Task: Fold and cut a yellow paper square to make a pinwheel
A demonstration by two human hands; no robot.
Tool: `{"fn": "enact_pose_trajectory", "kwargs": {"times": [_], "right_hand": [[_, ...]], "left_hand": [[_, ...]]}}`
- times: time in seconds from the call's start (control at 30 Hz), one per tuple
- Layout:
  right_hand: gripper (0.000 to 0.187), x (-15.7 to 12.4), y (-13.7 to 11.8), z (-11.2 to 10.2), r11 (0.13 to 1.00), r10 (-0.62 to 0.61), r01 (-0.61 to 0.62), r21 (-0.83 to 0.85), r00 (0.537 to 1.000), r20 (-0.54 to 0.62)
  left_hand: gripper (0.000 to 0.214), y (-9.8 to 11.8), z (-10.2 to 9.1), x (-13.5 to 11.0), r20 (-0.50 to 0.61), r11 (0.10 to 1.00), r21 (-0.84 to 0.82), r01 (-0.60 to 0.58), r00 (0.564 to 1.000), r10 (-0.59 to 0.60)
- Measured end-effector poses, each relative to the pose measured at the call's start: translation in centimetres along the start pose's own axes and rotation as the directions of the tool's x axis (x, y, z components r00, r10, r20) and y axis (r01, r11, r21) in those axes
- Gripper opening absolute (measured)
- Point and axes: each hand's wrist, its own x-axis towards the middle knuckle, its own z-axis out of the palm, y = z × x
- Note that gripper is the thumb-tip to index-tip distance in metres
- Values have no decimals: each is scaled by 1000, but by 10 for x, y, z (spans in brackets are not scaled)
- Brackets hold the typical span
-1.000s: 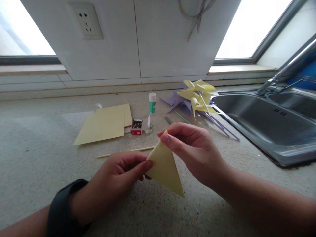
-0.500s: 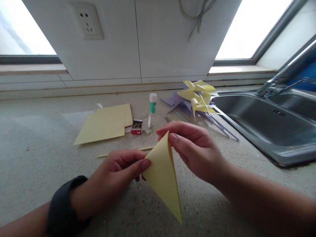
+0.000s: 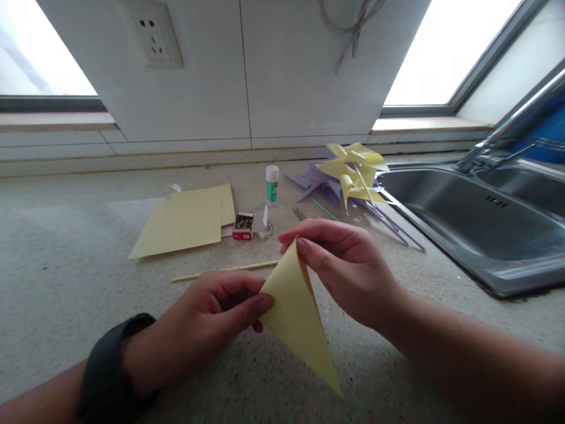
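Note:
A yellow sheet of paper point(image 3: 296, 315), folded over into a triangle, is held up between my two hands above the counter. My left hand point(image 3: 220, 309) pinches its left corner between thumb and fingers. At the top corner, my right hand point(image 3: 338, 262) grips the paper with thumb and forefinger. The two layers stand slightly apart along the right side, and the lower point hangs free. Behind my left hand a thin yellow stick point(image 3: 229, 270) lies on the counter.
Yellow sheets point(image 3: 179, 221) lie at the left, beside a small red box point(image 3: 242, 226) of metal pins. A glue stick point(image 3: 272, 187) stands behind. Yellow and purple paper pinwheels point(image 3: 353, 171) are piled near the steel sink point(image 3: 468, 229). A green stick point(image 3: 323, 208) lies before them.
The lower point of the folded paper has swung a little to the right. Both hands keep their hold, with the left shifted slightly rightward and down.

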Motion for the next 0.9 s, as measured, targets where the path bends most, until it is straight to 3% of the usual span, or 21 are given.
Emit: {"fn": "enact_pose_trajectory", "kwargs": {"times": [0.1, 0.27, 0.43, 0.73, 0.9], "right_hand": [[11, -2, -2, 4, 1000, 11, -11, -11, 1000, 12], [9, -7, -4, 12, 998, 32, -26, -48, 991, 128], [12, -7, -2, 14, 986, -59, 80, -147, 988, 142], [8, -7, -1, 16, 991, 127, -132, 24, 979, 162], [6, -7, 2, 16, 981, 168, -179, 72, 976, 138]], "left_hand": [[26, 3, 2, 1, -4, 999, -50, -22, 1000, 21], [24, 6, 6, 2, -126, 978, -173, -121, 987, 100], [21, 5, 12, 0, -138, 979, -166, -120, 986, 98], [19, 3, 12, 0, -153, 981, -177, -77, 987, 50], [19, 0, 10, 1, -174, 988, -149, -48, 984, 22]]}}
